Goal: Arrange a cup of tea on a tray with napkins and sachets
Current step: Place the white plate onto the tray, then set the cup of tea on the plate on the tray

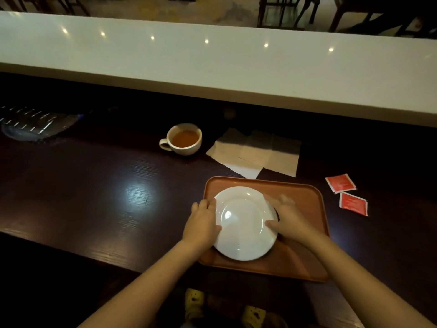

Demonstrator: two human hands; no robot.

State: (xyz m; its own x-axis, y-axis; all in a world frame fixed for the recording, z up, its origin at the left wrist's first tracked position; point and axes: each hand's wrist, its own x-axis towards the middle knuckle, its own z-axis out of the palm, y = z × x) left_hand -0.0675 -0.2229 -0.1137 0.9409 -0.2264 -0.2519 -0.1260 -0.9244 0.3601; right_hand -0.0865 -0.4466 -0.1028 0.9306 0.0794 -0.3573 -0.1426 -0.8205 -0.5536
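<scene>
A white saucer (244, 223) lies on the left part of an orange-brown tray (305, 200) at the near edge of the dark wooden counter. My left hand (202, 223) grips the saucer's left rim and my right hand (285, 216) grips its right rim. A white cup of tea (183, 139) stands on the counter beyond the tray, handle to the left. White paper napkins (257, 152) lie spread out to the right of the cup. Two red sachets (340, 183) (353, 204) lie on the counter right of the tray.
A raised white countertop ledge (212, 67) runs across behind the dark wooden counter (94, 185). A clear plastic bottle (35, 125) lies on its side at the far left. Chairs stand beyond the ledge.
</scene>
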